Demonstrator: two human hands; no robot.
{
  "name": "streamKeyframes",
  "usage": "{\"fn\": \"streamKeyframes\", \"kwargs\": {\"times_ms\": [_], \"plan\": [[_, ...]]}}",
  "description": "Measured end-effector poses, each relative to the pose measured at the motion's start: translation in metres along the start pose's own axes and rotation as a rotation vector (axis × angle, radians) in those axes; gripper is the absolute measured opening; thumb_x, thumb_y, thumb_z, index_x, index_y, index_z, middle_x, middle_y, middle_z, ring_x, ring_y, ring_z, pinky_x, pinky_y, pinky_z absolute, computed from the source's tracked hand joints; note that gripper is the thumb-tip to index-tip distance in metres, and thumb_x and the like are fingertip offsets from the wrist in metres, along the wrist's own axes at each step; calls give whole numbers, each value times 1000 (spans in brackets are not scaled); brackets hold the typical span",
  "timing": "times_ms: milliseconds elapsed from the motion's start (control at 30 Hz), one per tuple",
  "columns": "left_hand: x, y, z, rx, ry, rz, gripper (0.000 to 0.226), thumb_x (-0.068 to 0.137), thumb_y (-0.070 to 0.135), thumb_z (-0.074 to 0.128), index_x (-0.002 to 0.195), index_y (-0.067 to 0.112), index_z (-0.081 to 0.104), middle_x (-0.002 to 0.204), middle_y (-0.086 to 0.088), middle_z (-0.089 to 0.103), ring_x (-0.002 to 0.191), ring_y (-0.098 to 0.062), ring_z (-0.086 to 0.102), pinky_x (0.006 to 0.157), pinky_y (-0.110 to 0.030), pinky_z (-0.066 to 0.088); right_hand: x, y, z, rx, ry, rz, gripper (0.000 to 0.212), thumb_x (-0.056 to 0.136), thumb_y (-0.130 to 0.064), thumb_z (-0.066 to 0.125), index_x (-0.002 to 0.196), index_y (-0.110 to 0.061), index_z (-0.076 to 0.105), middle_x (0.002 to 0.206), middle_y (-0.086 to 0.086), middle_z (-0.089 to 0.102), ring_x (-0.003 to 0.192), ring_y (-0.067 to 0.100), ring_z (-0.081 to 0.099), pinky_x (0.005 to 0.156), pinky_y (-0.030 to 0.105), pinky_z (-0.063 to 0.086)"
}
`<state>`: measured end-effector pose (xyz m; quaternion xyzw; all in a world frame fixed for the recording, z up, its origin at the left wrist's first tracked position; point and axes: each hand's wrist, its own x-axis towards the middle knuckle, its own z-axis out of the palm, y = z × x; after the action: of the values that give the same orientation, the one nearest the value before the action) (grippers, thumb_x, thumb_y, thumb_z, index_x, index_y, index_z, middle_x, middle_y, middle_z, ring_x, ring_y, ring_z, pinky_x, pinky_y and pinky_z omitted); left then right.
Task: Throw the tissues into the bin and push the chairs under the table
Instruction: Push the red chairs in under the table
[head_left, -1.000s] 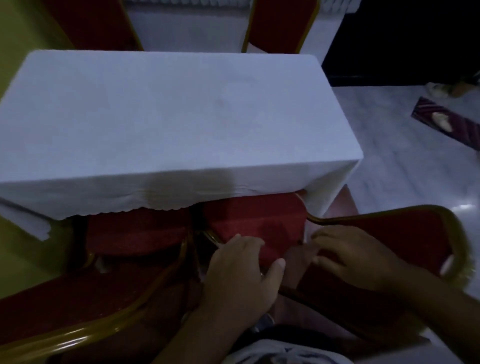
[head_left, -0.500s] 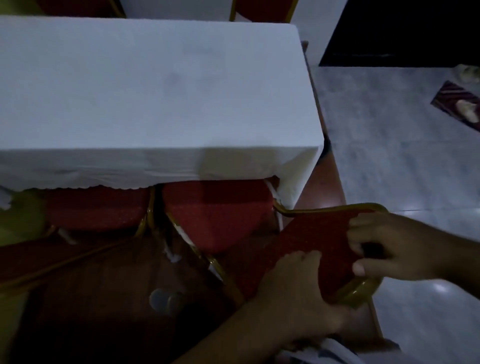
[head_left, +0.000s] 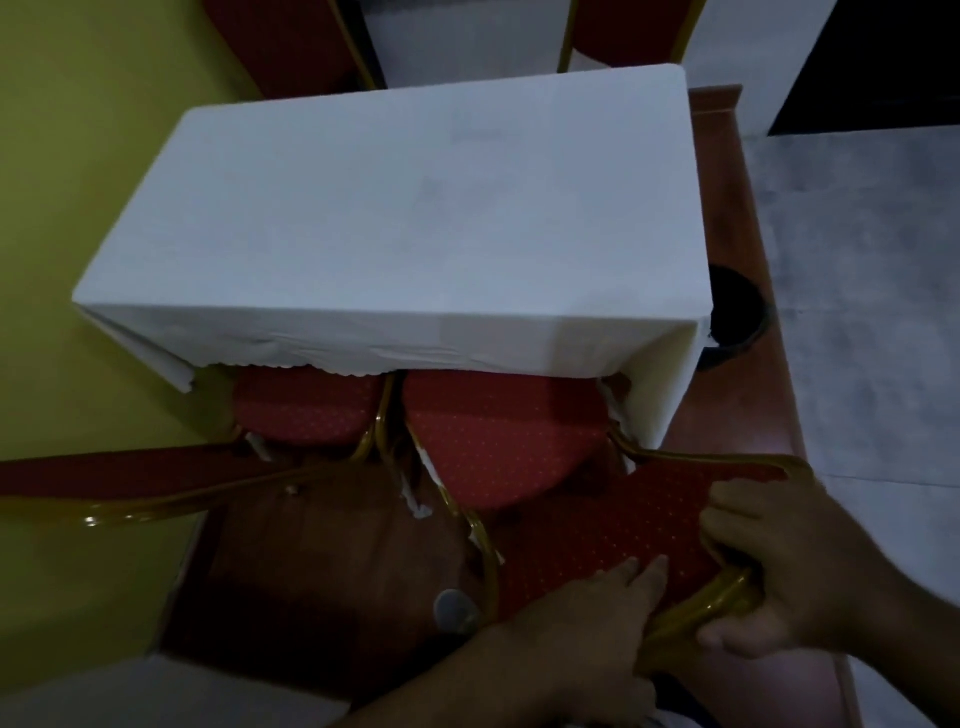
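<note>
A table under a white cloth (head_left: 405, 218) fills the middle of the view. Two red chairs with gold frames stand at its near side, seats partly under the cloth: the right chair (head_left: 498, 441) and the left chair (head_left: 306, 405). My right hand (head_left: 779, 561) grips the gold top rail of the right chair's backrest. My left hand (head_left: 587, 629) lies flat on the same red backrest, fingers around its lower edge. A dark round bin (head_left: 737, 312) stands on the floor by the table's right end, half hidden behind the cloth. No tissues show.
The left chair's backrest (head_left: 130, 488) reaches across the lower left. Two more red chairs (head_left: 291, 41) stand beyond the table's far side. A yellow wall (head_left: 67, 208) is on the left. A brown wooden platform (head_left: 727, 218) meets grey floor (head_left: 857, 312) at right.
My view has pulled back and swung right, so the whole table and the bin show. Both hands have stayed on the right chair's backrest, and the right hand now wraps its gold rail.
</note>
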<state>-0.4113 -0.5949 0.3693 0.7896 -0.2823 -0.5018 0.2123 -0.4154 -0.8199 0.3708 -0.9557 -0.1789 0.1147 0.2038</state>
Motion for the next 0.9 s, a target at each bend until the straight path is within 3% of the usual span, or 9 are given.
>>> {"fn": "streamKeyframes", "kwargs": {"times_ms": [133, 267, 500, 567, 633, 667, 733, 800, 900], "plan": [[-7, -24, -9, 38, -14, 42, 101, 85, 25, 68, 154, 39, -4, 167, 2, 2, 151, -25, 15, 119, -41, 22, 5, -17, 7, -23, 71, 71, 67, 50, -90, 65, 58, -26, 48, 68, -18, 33, 57, 3, 35, 55, 30, 29], [-32, -68, -32, 61, -20, 118, 100, 84, 22, 70, 154, 42, 2, 166, 4, 7, 151, -21, 17, 120, -40, 23, 20, -58, 29, -33, 143, 173, 64, 50, -93, 60, 60, -31, 47, 66, -18, 37, 59, 4, 43, 64, 37, 36], [-103, -178, -67, 12, 26, 256, 82, 79, 22, 73, 146, 47, 32, 156, 16, 31, 141, 1, 30, 116, -26, 29, 62, -176, 79, -50, 103, 388, 64, 48, -89, 61, 61, -30, 40, 64, -13, 38, 58, 4, 46, 62, 39, 45], [-126, -204, -67, -68, 61, 259, 64, 82, 34, 71, 138, 47, 43, 147, 21, 40, 135, 5, 36, 116, -26, 28, 73, -206, 91, -51, 132, 375, 62, 49, -84, 66, 60, -28, 40, 63, -13, 35, 58, 1, 40, 57, 36, 43], [-146, -219, -64, -127, 81, 202, 49, 83, 51, 64, 129, 55, 45, 139, 29, 42, 133, 9, 34, 120, -39, 20, 81, -226, 99, -56, 138, 322, 59, 54, -79, 70, 59, -28, 41, 64, -14, 31, 60, -1, 37, 57, 34, 41], [-151, -224, -63, -127, 61, 168, 43, 82, 66, 56, 122, 66, 41, 136, 37, 40, 134, 12, 27, 123, -42, 11, 84, -231, 103, -64, 137, 295, 57, 58, -79, 69, 58, -28, 42, 65, -14, 31, 60, 0, 37, 57, 33, 42], [-158, -227, -65, -111, 13, 165, 43, 59, 99, 26, 100, 89, 26, 119, 58, 33, 133, 15, 12, 122, -38, -4, 87, -233, 108, -77, 149, 252, 55, 65, -79, 65, 58, -28, 44, 63, -12, 35, 58, 3, 42, 55, 34, 43], [-160, -230, -63, -69, 165, 227, 51, 62, 96, 31, 109, 78, 38, 116, 57, 39, 136, 15, 13, 122, -41, 11, 91, -231, 109, -67, 170, 225, 55, 70, -79, 59, 58, -27, 45, 61, -10, 38, 57, 7, 45, 55, 33, 42], [-157, -227, -59, 48, 468, 279, 51, 78, 80, 52, 111, 43, 57, 117, 28, 56, 122, 7, 43, 100, -36, 41, 101, -224, 101, -61, 144, 233, 57, 73, -82, 49, 59, -27, 43, 63, -11, 41, 60, 4, 45, 55, 19, 30]]}}
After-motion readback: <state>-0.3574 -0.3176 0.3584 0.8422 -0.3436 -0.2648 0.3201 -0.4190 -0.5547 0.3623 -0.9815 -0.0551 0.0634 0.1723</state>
